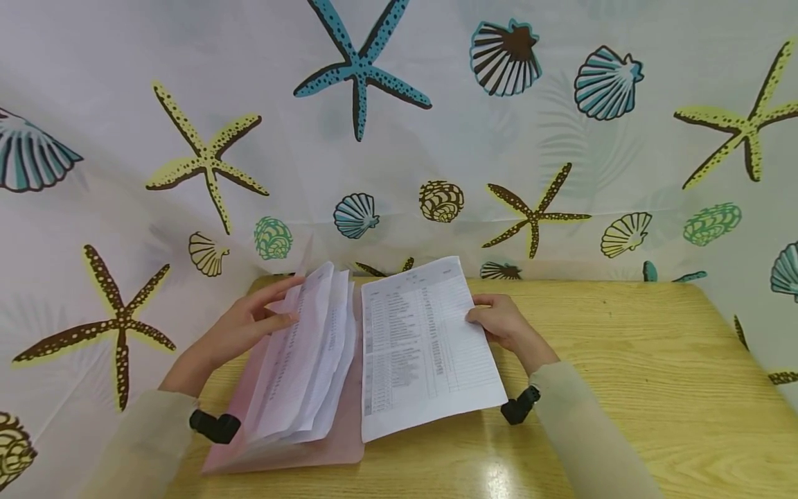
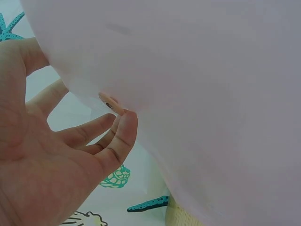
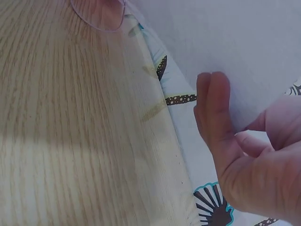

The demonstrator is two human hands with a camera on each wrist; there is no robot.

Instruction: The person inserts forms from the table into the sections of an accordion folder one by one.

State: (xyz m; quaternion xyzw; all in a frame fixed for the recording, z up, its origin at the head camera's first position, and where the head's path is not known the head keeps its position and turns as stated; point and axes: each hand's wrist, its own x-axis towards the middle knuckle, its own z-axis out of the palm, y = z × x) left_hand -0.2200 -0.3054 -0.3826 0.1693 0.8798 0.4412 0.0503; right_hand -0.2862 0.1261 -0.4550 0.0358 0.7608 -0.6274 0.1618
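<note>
A translucent pink document folder (image 1: 337, 452) lies opened on the table, with several printed sheets (image 1: 314, 353) standing fanned inside it. My left hand (image 1: 240, 329) grips the upper left edge of the folder's raised cover and papers, its thumb on one side and fingers on the other. In the left wrist view, a small round snap (image 2: 111, 102) shows on the cover beside my fingertips. On the right, my right hand (image 1: 503, 322) pinches the right edge of a printed table sheet (image 1: 414, 346), which is lifted and tilted beside the folder. Its blank back (image 3: 221, 37) faces the right wrist camera.
Underneath is a light wooden table (image 1: 630, 367), stretching off to the right. A white cloth (image 1: 424, 152) printed with starfish and shells hangs behind and at both sides. Each wrist carries a small black camera (image 1: 215, 426).
</note>
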